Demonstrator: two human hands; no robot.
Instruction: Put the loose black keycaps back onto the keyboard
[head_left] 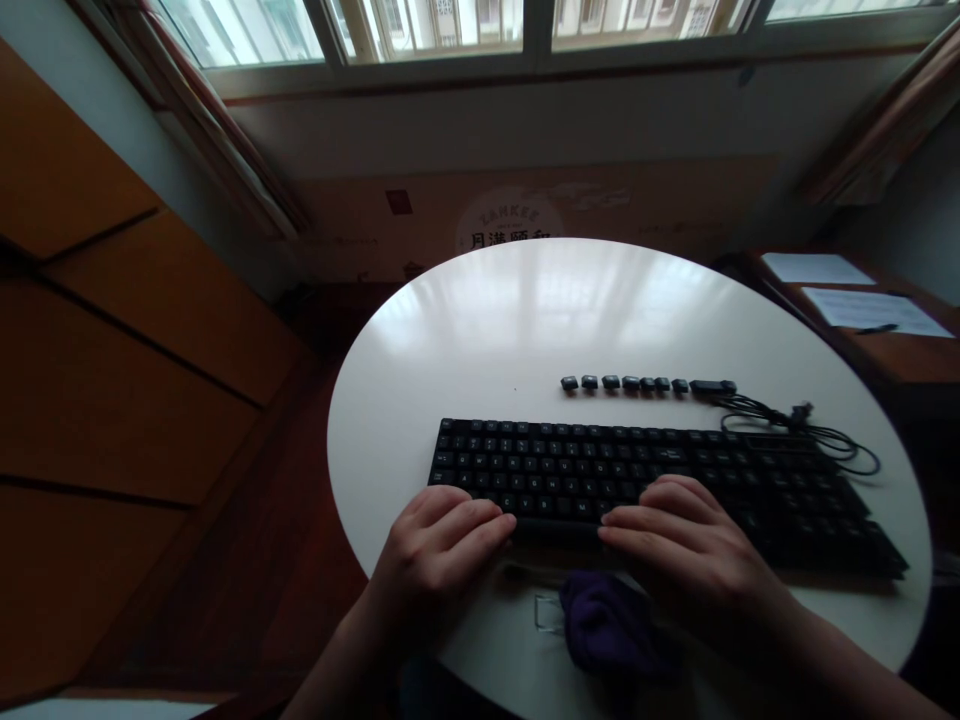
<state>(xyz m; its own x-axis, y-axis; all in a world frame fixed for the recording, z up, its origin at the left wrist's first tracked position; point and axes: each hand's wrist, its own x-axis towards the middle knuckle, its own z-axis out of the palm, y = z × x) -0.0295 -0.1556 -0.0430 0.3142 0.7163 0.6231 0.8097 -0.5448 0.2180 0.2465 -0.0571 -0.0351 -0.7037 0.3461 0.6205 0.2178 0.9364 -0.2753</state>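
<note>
A black full-size keyboard (555, 465) lies on the round white table. Along its front row, the long space bar (556, 531) shows between my two hands. My left hand (442, 540) is closed, its thumb and fingers drawn together at the bar's left end. At the right end, my right hand (686, 535) pinches in the same way, its bent fingers over the nearby keys. The undersides of both grips are hidden. Close to me lie a purple cloth (611, 625) and a wire keycap puller (549, 613).
Several loose black keycaps (611, 382) form a row behind the keyboard, with a longer keycap (709, 387) at its right. A coiled black cable (795, 420) rests at the back right. The table's curved rim (341, 370) is left of the keyboard. Papers (874, 310) lie on a brown surface.
</note>
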